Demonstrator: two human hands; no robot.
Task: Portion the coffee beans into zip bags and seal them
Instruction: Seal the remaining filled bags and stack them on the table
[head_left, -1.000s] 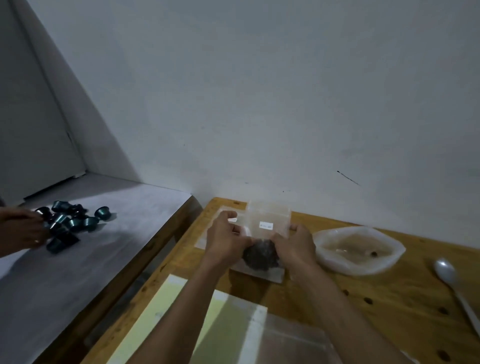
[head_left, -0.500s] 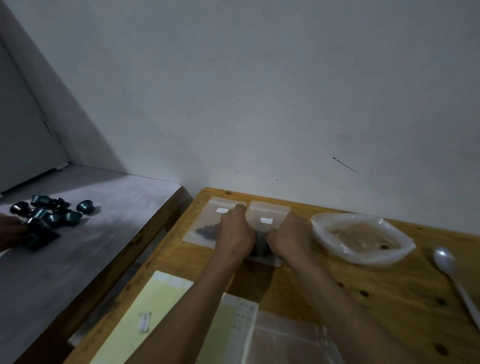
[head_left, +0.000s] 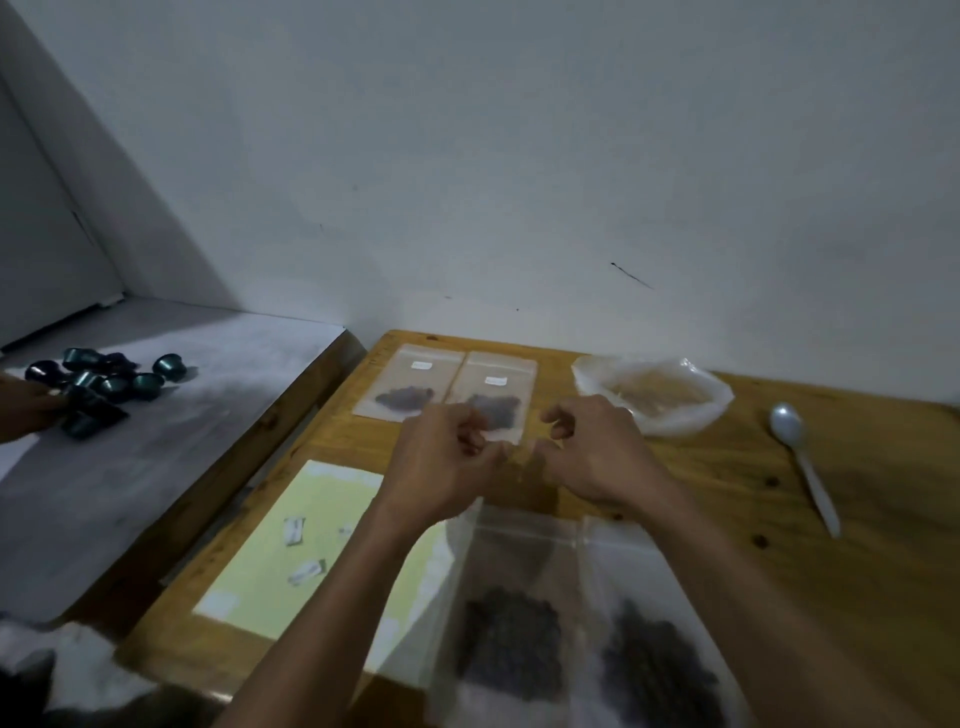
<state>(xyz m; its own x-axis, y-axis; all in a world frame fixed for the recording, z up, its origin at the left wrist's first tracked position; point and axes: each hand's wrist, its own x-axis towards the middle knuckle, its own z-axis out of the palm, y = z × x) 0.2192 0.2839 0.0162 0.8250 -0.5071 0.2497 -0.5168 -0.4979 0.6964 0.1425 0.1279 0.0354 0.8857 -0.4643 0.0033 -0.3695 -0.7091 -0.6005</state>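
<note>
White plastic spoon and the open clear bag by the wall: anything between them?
In the head view, only bare wooden table lies between the white plastic spoon and the open clear bag.

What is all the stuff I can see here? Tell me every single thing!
small zip bags: two, clear with dark beans and white labels, side by side at the table's far edge
big bags: two, clear with dark beans, near edge
open bag: one, whitish, nearly empty, right of the small bags
spoon: one, white, far right
sheet: one, pale yellow, left side of table
capsules: a pile, dark teal, on the grey counter
another person's hand: one, by the capsules
left hand: fingers curled, above the table
right hand: fingers curled, beside it
</note>
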